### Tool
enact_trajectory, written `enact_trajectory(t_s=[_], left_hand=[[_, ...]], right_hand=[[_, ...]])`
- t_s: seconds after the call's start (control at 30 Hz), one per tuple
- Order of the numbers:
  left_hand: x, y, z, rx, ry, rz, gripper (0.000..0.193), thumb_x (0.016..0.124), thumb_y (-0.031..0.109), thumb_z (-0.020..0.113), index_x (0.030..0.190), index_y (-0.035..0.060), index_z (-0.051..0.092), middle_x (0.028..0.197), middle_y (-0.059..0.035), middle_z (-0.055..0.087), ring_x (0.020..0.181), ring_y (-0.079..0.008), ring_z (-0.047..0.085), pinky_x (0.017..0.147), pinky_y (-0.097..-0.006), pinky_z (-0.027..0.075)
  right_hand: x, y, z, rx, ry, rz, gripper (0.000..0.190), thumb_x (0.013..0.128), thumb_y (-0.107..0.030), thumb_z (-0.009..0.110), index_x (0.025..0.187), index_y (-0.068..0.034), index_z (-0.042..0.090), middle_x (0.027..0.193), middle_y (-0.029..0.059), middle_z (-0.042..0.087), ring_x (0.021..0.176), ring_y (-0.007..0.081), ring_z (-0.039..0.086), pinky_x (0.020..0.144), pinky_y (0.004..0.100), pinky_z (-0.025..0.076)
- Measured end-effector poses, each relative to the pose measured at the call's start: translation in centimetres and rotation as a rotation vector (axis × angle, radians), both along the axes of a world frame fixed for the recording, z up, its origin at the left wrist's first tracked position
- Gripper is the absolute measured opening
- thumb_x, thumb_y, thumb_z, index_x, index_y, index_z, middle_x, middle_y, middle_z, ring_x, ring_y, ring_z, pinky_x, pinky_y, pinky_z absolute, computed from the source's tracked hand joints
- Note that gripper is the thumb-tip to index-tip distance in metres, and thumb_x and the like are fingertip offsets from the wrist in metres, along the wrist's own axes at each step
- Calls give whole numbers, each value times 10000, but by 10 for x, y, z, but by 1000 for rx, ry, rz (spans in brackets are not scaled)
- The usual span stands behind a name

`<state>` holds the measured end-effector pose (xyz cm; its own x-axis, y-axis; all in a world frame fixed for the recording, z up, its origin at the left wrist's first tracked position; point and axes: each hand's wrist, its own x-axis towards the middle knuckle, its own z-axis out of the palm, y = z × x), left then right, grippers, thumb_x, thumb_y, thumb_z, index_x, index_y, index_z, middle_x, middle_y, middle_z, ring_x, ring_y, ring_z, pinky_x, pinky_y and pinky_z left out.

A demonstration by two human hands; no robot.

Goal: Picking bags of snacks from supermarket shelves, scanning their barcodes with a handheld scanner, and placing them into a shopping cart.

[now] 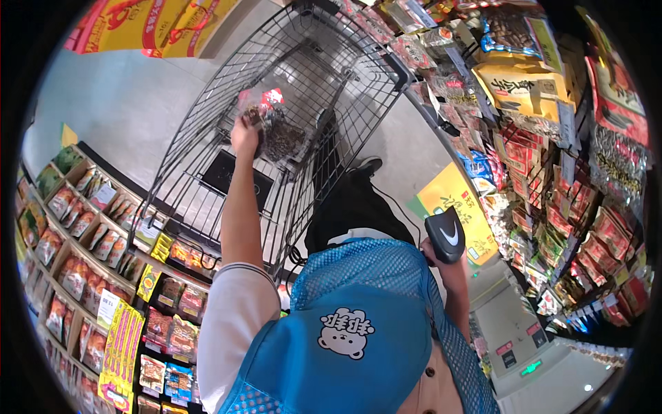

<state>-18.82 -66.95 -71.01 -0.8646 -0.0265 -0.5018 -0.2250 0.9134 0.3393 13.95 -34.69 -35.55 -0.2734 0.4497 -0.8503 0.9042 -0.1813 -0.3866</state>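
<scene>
Inside the wire shopping cart (362, 111), my left hand (245, 135) grips a clear plastic bag (253, 115) with dark contents and a red-and-white label. Right beside it in the cart is a transparent pack of small dark dried food (283, 141); what exactly it holds is not clear. My right hand (433, 254), at my side, is closed around the handle of a black handheld scanner (446, 237). A dark cable (398, 207) runs near the scanner. Below my left forearm a flat black rectangular object (235, 178) sits at the cart's near end.
Racks of hanging snack packets (522, 155) line the right side, close to the cart. Shelf bins of packaged food (77, 222) curve along the left. A yellow poster (457, 217) stands low at right. Yellow-and-red boxes (155, 26) are at the far left, beyond grey floor (119, 103).
</scene>
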Motion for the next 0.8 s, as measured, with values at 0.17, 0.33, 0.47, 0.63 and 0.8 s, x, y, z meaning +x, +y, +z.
enact_trajectory(t_s=[0.17,0.33,0.47,0.63,0.8], left_hand=[[-7,6,76,707,-136,645,223,1002,226,507,1095,45,599,876,-13,613,731,-101,550,649,-263,479],[-1,70,168,1223,-260,623,184,1015,189,469,1034,52,590,1007,-40,649,871,-141,616,751,-294,511],[19,150,242,1325,-374,491,268,1019,178,460,1226,25,535,1185,-87,624,1057,-174,604,906,-332,490],[45,223,276,1374,-462,195,342,995,211,518,1276,18,502,1247,-96,600,1123,-202,580,990,-373,447],[87,280,311,1399,-455,65,197,1014,200,486,1115,49,560,1097,-44,635,984,-134,598,869,-312,483]], right_hand=[[2,1,-7,145,132,75,292,771,-126,802,1006,0,683,934,55,706,853,102,639,778,282,514],[19,-7,3,173,290,16,326,766,-149,805,1016,17,676,909,63,715,820,113,652,766,277,520],[34,-14,2,210,430,-65,346,754,-160,812,1030,2,678,915,58,713,852,103,640,792,281,512],[51,-13,24,206,504,-159,395,738,-162,811,1070,-2,667,951,90,716,889,136,655,820,309,510],[87,-8,24,306,719,-207,373,759,-163,790,1063,5,655,893,97,708,862,142,645,785,311,515]])
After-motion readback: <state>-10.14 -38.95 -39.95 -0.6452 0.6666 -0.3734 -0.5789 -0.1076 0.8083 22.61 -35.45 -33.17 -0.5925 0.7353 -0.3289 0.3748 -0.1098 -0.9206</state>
